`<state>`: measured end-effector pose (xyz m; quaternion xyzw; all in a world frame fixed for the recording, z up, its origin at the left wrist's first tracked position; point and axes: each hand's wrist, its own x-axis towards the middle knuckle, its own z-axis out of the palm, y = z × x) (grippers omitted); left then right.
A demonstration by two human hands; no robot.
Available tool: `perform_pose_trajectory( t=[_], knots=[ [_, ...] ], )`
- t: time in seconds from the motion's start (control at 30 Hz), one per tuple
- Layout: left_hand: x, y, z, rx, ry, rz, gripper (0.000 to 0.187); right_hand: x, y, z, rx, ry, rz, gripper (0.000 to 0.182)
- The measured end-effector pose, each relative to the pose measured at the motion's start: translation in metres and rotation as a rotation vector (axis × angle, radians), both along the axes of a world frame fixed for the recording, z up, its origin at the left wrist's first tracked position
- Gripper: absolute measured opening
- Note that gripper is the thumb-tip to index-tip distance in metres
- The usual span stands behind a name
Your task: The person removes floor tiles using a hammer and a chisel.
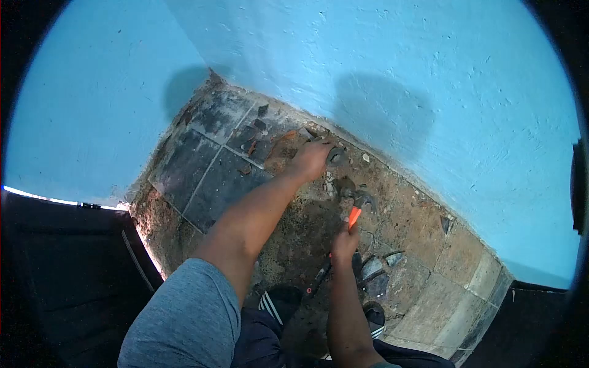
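My left hand [311, 161] reaches out over the broken floor close to the wall, its fingers bent down around or against a grey piece of rubble [336, 156]; what it grips is partly hidden. Nearer to me, my right hand [345, 244] is closed around the handle of a hammer [355, 216], whose orange part points toward the rubble. The grey hammer head [364, 200] is low over the floor, beside loose chunks [346, 186]. A dark tool shaft [319, 277] lies below my right hand.
Dark tiles [230, 184] cover the left part of the floor. Blue walls [294, 43] meet in the far corner. Broken tile pieces [374, 276] lie right of my right hand, close to my shoes [282, 302]. A dark surface [67, 270] stands at left.
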<state>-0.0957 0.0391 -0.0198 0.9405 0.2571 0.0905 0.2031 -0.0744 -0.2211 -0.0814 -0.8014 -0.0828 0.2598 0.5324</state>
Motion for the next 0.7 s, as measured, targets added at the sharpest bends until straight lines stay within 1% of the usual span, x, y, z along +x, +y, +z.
perform_pose_trajectory(
  t=[0.07, 0.13, 0.2, 0.27, 0.33, 0.37, 0.43, 0.47, 0.5, 0.53, 0.57, 0.6, 0.67, 0.7],
  knots=[
    [0.004, 0.001, 0.007, 0.013, -0.049, 0.048, 0.037, 0.013, 0.0, 0.009, 0.065, 0.04, -0.031, 0.033],
    [0.011, 0.002, 0.01, 0.037, -0.05, 0.09, 0.035, 0.034, 0.009, 0.066, 0.102, 0.106, -0.048, 0.031],
    [0.017, 0.002, 0.011, 0.071, 0.001, 0.128, 0.033, 0.054, 0.016, 0.104, 0.297, 0.012, -0.176, 0.029],
    [0.018, 0.003, 0.012, 0.005, -0.03, 0.14, 0.031, 0.067, 0.023, 0.156, 0.445, -0.15, -0.329, 0.031],
    [0.02, 0.006, 0.006, -0.019, -0.031, 0.138, 0.028, 0.083, 0.023, 0.181, 0.615, -0.383, -0.413, 0.034],
    [0.021, 0.01, -0.002, -0.01, -0.016, 0.133, 0.027, 0.082, 0.025, 0.193, 0.656, -0.404, -0.461, 0.035],
    [0.021, 0.012, -0.002, 0.0, 0.008, 0.132, 0.026, 0.072, 0.034, 0.208, 0.742, -0.445, -0.554, 0.037],
    [0.021, 0.012, -0.002, 0.0, 0.018, 0.136, 0.026, 0.063, 0.038, 0.192, 0.667, -0.435, -0.579, 0.039],
    [0.02, 0.011, 0.002, -0.001, 0.026, 0.142, 0.026, 0.054, 0.045, 0.157, 0.464, -0.554, -0.557, 0.039],
    [0.018, 0.01, 0.004, -0.007, 0.014, 0.138, 0.026, 0.042, 0.056, 0.114, 0.133, -0.652, -0.331, 0.04],
    [0.016, 0.007, 0.006, -0.016, 0.003, 0.125, 0.026, 0.023, 0.066, 0.094, -0.143, -0.631, -0.007, 0.042],
    [0.019, 0.008, 0.011, -0.013, -0.015, 0.106, 0.026, 0.017, 0.071, 0.086, -0.175, -0.433, 0.172, 0.044],
    [0.019, 0.007, 0.018, -0.022, -0.049, 0.101, 0.036, 0.018, 0.056, 0.06, -0.115, 0.052, 0.154, 0.039],
    [0.016, 0.002, 0.019, -0.036, -0.06, 0.108, 0.04, 0.013, 0.046, 0.047, -0.103, -0.042, 0.155, 0.037]
  ],
)
